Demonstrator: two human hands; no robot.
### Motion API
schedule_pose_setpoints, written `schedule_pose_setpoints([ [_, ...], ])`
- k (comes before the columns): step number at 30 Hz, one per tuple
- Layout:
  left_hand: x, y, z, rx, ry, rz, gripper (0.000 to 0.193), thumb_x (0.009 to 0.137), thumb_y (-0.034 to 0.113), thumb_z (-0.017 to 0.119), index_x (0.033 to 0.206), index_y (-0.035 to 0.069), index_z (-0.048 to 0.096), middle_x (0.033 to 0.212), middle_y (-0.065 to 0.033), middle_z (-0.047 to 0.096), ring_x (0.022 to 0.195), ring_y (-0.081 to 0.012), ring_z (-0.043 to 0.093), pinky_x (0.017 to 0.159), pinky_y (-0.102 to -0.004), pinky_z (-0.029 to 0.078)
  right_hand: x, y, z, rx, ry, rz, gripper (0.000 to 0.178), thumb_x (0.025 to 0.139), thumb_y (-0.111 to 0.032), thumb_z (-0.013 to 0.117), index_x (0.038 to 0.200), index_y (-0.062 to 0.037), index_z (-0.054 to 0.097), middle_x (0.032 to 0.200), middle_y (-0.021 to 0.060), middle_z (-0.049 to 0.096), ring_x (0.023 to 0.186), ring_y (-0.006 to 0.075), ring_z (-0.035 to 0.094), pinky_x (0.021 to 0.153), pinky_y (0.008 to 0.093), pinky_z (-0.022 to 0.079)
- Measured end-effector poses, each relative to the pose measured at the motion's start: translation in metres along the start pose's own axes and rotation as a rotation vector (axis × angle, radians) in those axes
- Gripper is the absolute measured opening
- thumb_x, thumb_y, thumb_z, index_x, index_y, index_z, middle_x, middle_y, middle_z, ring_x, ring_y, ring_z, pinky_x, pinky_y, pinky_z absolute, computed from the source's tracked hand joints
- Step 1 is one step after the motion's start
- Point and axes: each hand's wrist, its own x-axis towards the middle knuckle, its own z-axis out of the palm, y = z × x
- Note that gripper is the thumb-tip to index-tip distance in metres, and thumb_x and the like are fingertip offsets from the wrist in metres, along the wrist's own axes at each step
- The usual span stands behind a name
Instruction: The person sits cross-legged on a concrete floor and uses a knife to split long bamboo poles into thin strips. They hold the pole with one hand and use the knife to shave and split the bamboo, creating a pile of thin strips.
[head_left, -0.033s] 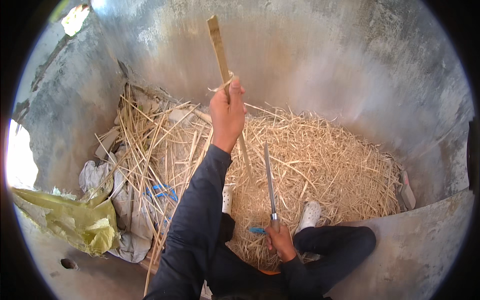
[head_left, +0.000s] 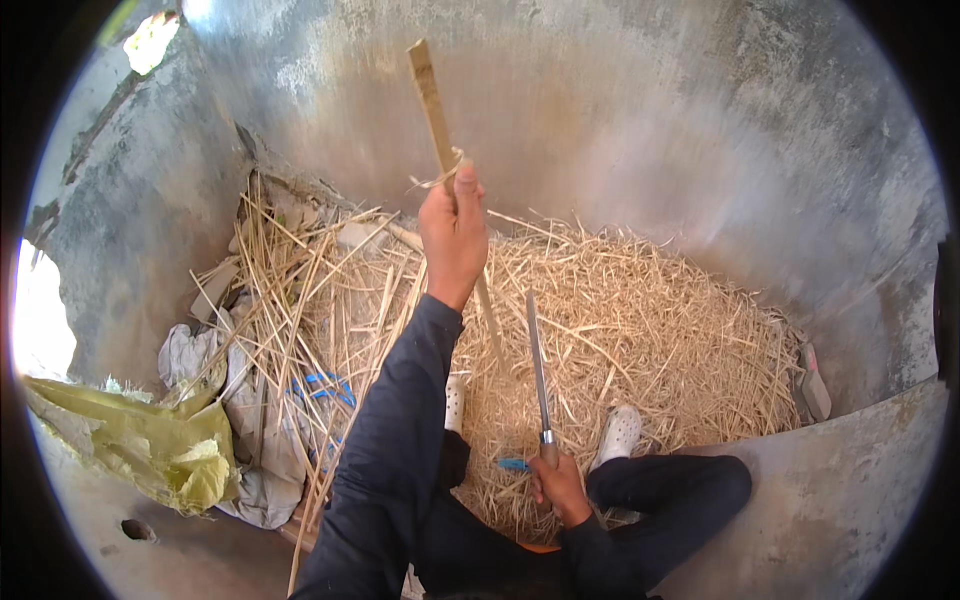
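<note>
A flat wooden strip (head_left: 432,105) is gripped in the closed left hand (head_left: 454,240), just above the middle of the view, its upper end tilted between eleven and twelve o'clock. A pale shred (head_left: 430,184) is caught beside the thumb. Toward five o'clock, a long knife (head_left: 538,370) is clasped by its handle in the closed right hand (head_left: 562,488); its blade is pointed near twelve, a gap being seen between it and the strip. Shavings (head_left: 670,340) are heaped toward three, thin sticks (head_left: 290,300) are scattered toward nine, and a yellow sack (head_left: 135,440) is crumpled at eight.
</note>
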Motion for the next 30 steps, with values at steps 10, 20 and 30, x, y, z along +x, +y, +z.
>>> schedule_pose_setpoints([
  [10,-0.005,-0.015,0.006,-0.118,0.177,0.064,0.043,0.096,0.047,0.047,0.071,0.012,0.042,0.057,0.0056,0.038,0.046,-0.0014,0.035,0.041,-0.019,0.027,0.008,-0.013,0.061,0.138,-0.121,0.025,0.013,0.083,-0.009,0.061,0.08,-0.004,0.049,0.051,0.003,0.046,0.035,0.0136,0.044,0.034,0.0279,0.036],
  [20,0.015,-0.033,-0.016,-0.126,0.27,0.077,0.042,0.095,0.047,0.048,0.069,0.015,0.039,0.056,0.006,0.037,0.044,-0.003,0.034,0.038,-0.0185,0.03,0.105,0.1,0.063,0.047,0.073,0.187,0.015,0.076,-0.011,0.059,0.069,0.0008,0.052,0.052,0.0097,0.051,0.041,0.0211,0.052,0.042,0.0362,0.042],
  [30,0.008,-0.023,-0.019,-0.127,0.297,0.029,0.042,0.097,0.045,0.047,0.07,0.014,0.038,0.056,0.0043,0.036,0.044,-0.0037,0.032,0.039,-0.0202,0.028,0.113,0.128,0.054,-0.304,0.244,-0.043,0.016,0.071,-0.012,0.059,0.072,0.0036,0.056,0.058,0.0186,0.056,0.054,0.0332,0.059,0.053,0.0438,0.045],
])
